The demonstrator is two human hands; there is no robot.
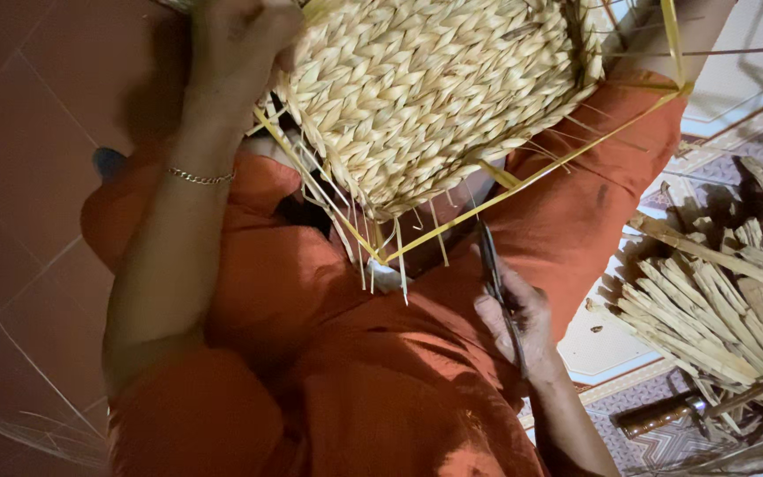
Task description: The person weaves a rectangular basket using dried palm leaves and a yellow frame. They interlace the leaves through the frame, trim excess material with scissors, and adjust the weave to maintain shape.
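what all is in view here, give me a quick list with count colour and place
woven basket: one, pale straw, top centre, on the lap
loose strand ends: several, pale yellow, hanging from the basket's lower corner
flat strips: a few, yellow-green, sticking out past the basket's edges
scissors: one pair, dark, lower centre right
bundle of dried fibre: one heap, tan, right edge on the floor
patterned floor: cream and purple, right side
tiled floor: reddish brown, left side
orange clothing: covers the legs, centre
bracelet: one, gold chain, on the left wrist
left hand: grips the basket's upper left edge
right hand: holds the scissors below the basket
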